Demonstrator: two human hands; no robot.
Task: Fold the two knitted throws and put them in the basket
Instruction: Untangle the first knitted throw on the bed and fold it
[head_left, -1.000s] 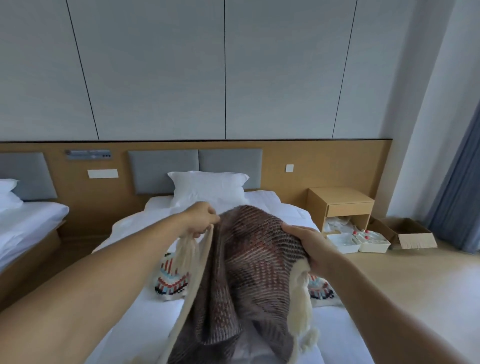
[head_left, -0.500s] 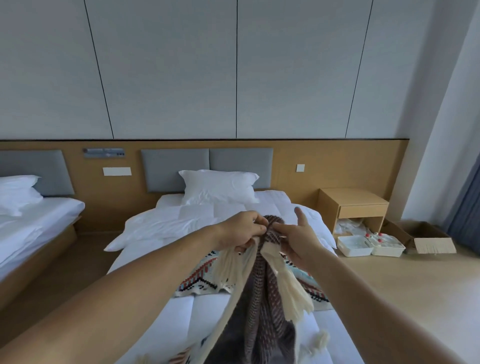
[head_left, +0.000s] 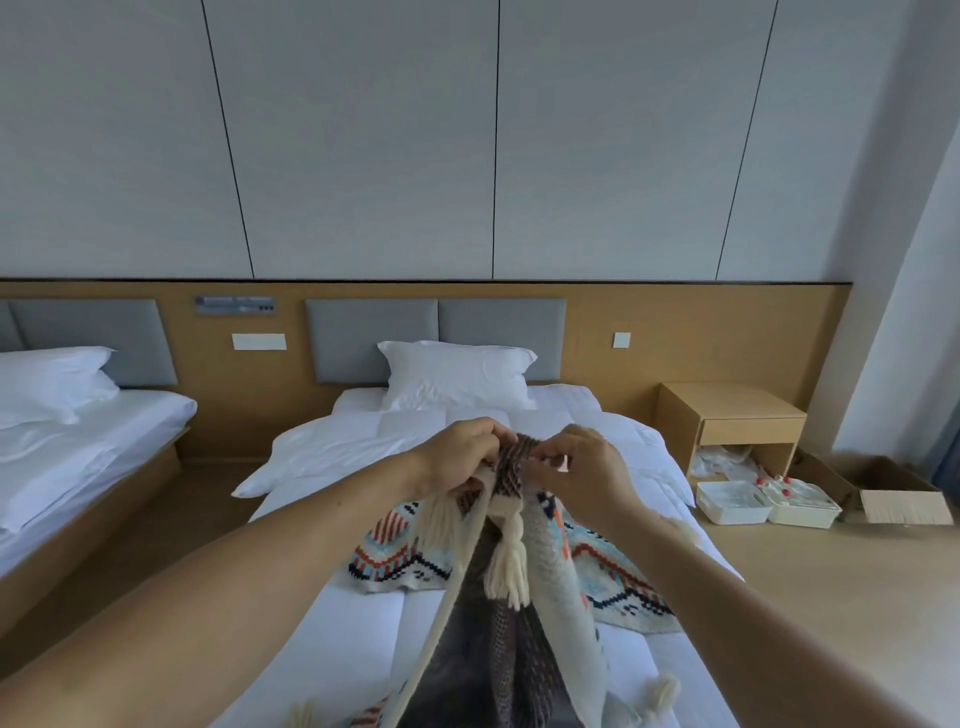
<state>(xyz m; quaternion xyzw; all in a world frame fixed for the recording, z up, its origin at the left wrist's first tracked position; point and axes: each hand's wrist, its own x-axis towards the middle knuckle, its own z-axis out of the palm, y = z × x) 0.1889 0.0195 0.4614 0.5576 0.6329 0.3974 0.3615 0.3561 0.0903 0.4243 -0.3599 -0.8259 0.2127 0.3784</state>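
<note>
**A:** Starting left of centre, what lies on the bed (head_left: 353, 623)?

**B:** A patterned throw (head_left: 395, 558), spread flat and not yet folded.

**A:** And the hands?

**B:** Mid-frame, the left hand (head_left: 462, 457) pinches one top corner of the brown throw (head_left: 511, 465). The right hand (head_left: 582, 467), just beside it, pinches the other. The corners meet, and the cloth hangs doubled to the bottom edge of the frame.

**A:** Which step is this?

**B:** The first fold of the first throw, I'd judge. The next move calls for evening the edges, then laying it on the bed to halve it again.

**A:** The basket?

**B:** Not visible. I see only white bins (head_left: 732, 501) on the floor at right.
</note>
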